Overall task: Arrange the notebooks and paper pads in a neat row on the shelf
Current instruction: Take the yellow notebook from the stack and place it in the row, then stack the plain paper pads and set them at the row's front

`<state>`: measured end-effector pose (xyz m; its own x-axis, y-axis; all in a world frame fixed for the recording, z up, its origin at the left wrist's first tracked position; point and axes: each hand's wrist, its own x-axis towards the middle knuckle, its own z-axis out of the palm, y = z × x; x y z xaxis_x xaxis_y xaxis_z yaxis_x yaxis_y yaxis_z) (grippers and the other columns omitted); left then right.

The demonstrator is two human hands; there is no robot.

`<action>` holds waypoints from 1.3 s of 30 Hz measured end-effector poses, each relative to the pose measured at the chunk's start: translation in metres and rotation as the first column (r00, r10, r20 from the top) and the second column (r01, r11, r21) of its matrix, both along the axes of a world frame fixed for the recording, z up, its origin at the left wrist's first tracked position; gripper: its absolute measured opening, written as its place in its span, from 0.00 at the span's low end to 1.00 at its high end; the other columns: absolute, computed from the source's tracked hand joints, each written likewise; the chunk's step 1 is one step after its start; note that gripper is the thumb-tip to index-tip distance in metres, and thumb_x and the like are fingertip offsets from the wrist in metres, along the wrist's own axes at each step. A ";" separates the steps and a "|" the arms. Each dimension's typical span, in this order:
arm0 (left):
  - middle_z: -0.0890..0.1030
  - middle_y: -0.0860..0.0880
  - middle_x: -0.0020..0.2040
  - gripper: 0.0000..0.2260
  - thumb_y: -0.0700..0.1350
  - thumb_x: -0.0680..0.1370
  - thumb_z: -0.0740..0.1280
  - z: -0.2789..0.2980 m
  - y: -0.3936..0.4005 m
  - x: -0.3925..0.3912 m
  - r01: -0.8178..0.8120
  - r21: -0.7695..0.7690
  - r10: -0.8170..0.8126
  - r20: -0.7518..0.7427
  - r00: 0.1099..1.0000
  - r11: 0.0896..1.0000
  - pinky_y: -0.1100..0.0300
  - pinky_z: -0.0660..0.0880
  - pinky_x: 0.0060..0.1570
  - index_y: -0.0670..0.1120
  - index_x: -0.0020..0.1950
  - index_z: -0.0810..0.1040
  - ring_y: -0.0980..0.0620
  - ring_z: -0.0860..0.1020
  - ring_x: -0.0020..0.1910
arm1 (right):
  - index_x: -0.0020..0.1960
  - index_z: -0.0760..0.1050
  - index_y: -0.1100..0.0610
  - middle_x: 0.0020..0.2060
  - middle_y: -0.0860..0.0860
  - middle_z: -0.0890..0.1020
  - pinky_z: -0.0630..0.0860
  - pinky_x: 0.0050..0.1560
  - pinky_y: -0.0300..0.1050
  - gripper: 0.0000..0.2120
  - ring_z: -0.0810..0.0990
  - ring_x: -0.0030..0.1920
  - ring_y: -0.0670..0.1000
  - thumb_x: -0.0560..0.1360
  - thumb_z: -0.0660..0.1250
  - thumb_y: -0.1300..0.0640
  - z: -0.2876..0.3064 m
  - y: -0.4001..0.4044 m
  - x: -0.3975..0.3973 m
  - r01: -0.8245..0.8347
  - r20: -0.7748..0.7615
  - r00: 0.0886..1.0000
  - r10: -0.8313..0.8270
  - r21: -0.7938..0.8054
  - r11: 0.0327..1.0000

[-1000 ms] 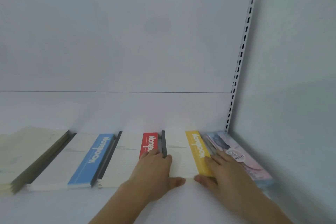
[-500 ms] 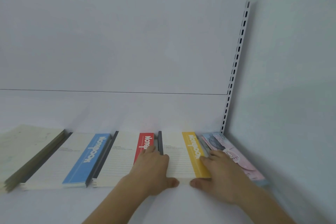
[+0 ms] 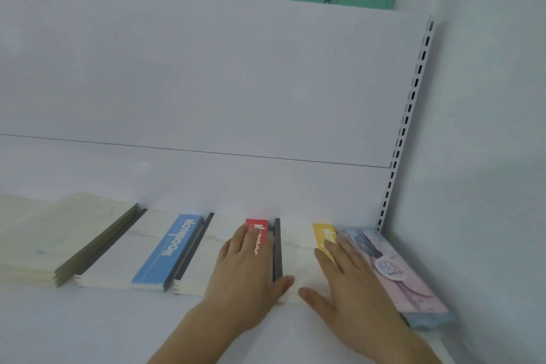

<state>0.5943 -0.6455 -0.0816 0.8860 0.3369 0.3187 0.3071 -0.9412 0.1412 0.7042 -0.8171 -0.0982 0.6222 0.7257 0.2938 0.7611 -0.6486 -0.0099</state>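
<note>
White shelf (image 3: 88,328), right end: left hand (image 3: 245,272) flat, fingers straight, on red notebook (image 3: 256,226); right hand (image 3: 351,284) flat on yellow notebook (image 3: 323,233).

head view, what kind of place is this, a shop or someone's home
Probably a shop's stationery section, though that is a guess. The white shelf has a slotted metal upright like retail shelving, and several near-identical notebooks, among them the blue-striped notebook, lie flat side by side like stock.

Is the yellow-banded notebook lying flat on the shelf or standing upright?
Lying flat: the yellow-banded notebook shows its cover face up on the shelf, right hand resting open on it.
</note>
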 end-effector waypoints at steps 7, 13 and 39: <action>0.45 0.49 0.82 0.34 0.68 0.80 0.50 -0.006 0.035 -0.064 -0.152 -0.024 0.153 0.111 0.982 0.988 0.53 0.40 0.75 0.53 0.81 0.46 0.48 0.41 0.80 | 0.76 0.61 0.51 0.75 0.52 0.63 0.56 0.72 0.50 0.38 0.57 0.76 0.56 0.75 0.41 0.29 -0.002 0.053 -0.051 -0.099 -0.015 0.995 0.100 0.055 0.994; 0.56 0.51 0.80 0.31 0.66 0.81 0.48 -0.001 0.091 -0.154 -0.218 -0.036 0.221 0.167 0.961 0.975 0.53 0.49 0.77 0.51 0.80 0.56 0.49 0.51 0.79 | 0.71 0.69 0.48 0.73 0.48 0.67 0.63 0.67 0.50 0.37 0.62 0.74 0.52 0.76 0.37 0.30 0.020 0.126 -0.136 -0.211 0.055 0.976 0.209 0.051 0.976; 0.58 0.53 0.79 0.29 0.64 0.82 0.50 0.011 0.435 -0.463 -0.567 -0.051 0.569 0.125 0.813 0.822 0.54 0.53 0.77 0.52 0.80 0.54 0.51 0.53 0.78 | 0.78 0.52 0.53 0.77 0.51 0.55 0.49 0.77 0.49 0.39 0.48 0.77 0.52 0.75 0.33 0.34 0.039 0.541 -0.393 -0.518 0.010 0.855 0.519 0.099 0.850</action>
